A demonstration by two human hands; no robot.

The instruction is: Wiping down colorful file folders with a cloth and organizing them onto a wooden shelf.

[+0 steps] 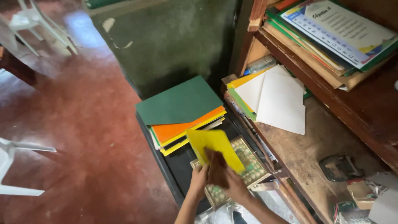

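Note:
My left hand [199, 179] and my right hand [233, 182] reach down together at the bottom centre. Both grip a yellow folder [213, 147] along with a dark brown sheet [217, 168], held tilted above a patterned green-and-gold book [251, 164]. That book lies on a black surface [178, 166]. Just behind it sits a stack of coloured folders [182, 112] with a dark green one on top and orange and yellow ones below.
A wooden shelf [315, 145] at right carries white sheets on coloured folders [277, 99], a black hole punch [339, 166] and, higher up, a pile of papers [331, 33]. White plastic chairs [37, 25] stand on the red floor [74, 124] at left.

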